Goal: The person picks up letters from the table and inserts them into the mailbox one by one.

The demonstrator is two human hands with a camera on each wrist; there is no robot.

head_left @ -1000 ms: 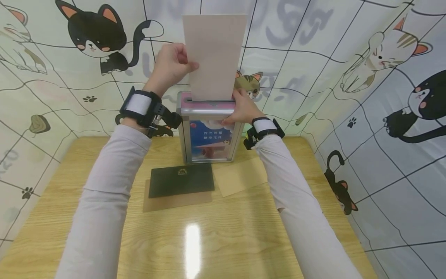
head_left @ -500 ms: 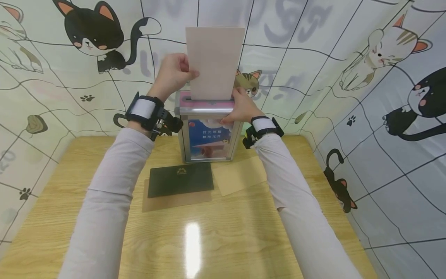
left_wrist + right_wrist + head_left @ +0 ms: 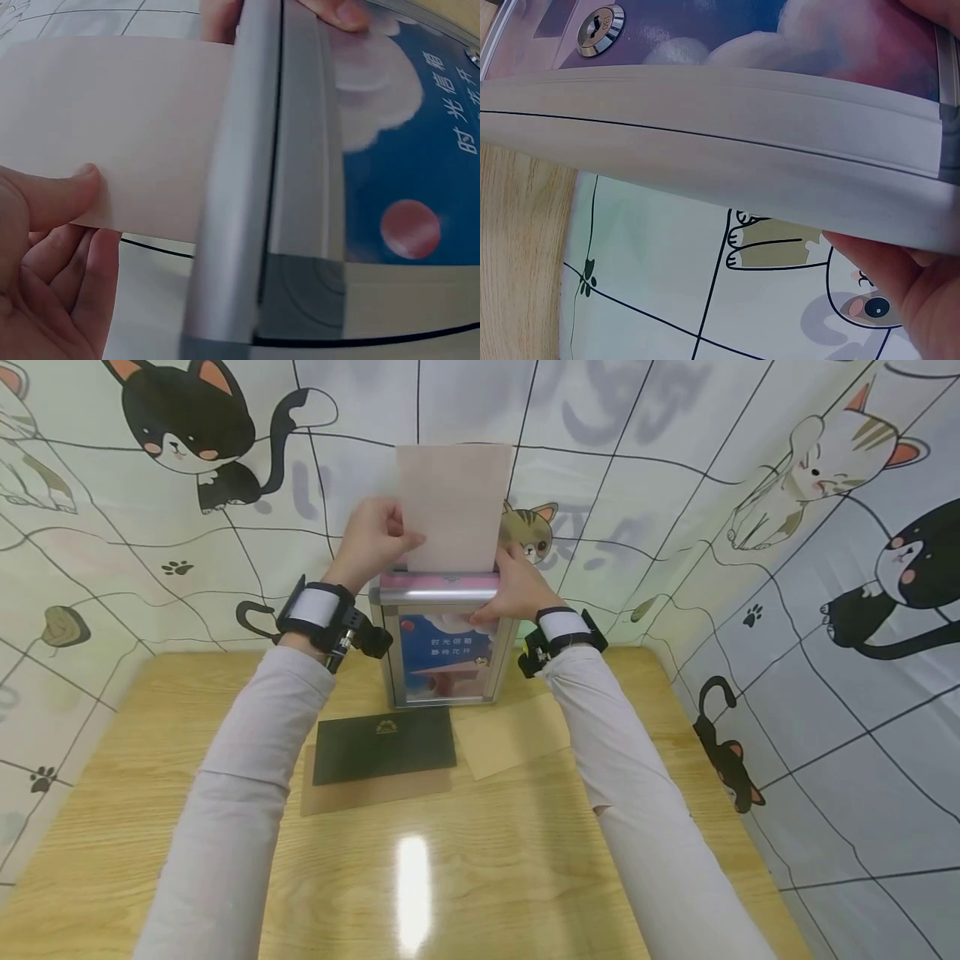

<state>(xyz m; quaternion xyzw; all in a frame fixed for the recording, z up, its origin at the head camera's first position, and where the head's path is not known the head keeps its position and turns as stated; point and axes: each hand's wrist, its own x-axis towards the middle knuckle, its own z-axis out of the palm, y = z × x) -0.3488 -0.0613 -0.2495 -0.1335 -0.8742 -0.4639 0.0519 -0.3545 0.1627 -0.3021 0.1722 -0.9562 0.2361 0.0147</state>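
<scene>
While the right grip (image 3: 522,587) clasps a box (image 3: 438,595), the left grip (image 3: 372,542) pinches a card (image 3: 456,510) at its top

As far as can be judged, the work is partway along: the card's lower end seems to be inside the box, through an opening hidden by the silver front edge. What appears left is the large upper part, which stands exposed above the lid. On the wooden surface (image 3: 510,868) in front, a dark green sheet (image 3: 385,747) with a small gold emblem overlaps a brown sheet (image 3: 382,790), and a cream sheet (image 3: 506,739) lies just to the right. Neither hand touches these.

The card is rectangular, off-white with a faint pink cast, and blank on the side facing the person. It looks flat and unbent and stands nearly upright. The left grip has its thumb on the near face and bent fingers behind the left edge, grasping the card. The right grip curls round the box's upper right corner, thumb on the front; whether its fingertips also touch the card is unclear.

The box stands upright toward the far side of the surface, before a cat-patterned backdrop (image 3: 622,527). Its blue front panel (image 3: 416,652) carries white Chinese characters, and the right wrist view shows a round lock (image 3: 600,30).
</scene>
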